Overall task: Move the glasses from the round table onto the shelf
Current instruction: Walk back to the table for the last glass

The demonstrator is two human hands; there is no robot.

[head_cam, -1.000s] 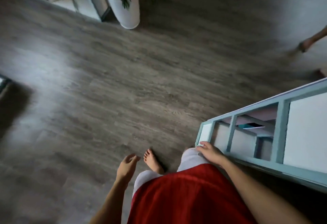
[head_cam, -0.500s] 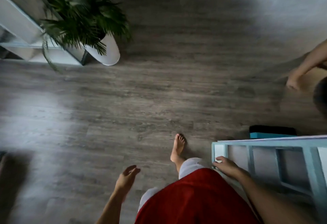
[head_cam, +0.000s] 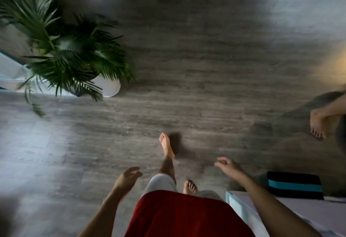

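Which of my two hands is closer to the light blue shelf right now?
Your right hand, open just past the corner of the shelf; your left hand hangs on the far side of your legs.

One wide-angle camera is sitting on the person's head, looking steeply down at the plank floor (head_cam: 196, 90). It is framing the left hand (head_cam: 127, 177) and right hand (head_cam: 227, 165) close below, with the potted palm (head_cam: 71, 55) farther off at upper left.

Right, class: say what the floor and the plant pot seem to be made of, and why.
Floor: probably wood-look laminate or vinyl, matte grey-brown; grain streaks and plank seams show. Plant pot: smooth, plain white, maybe ceramic or plastic; blur leaves it open.
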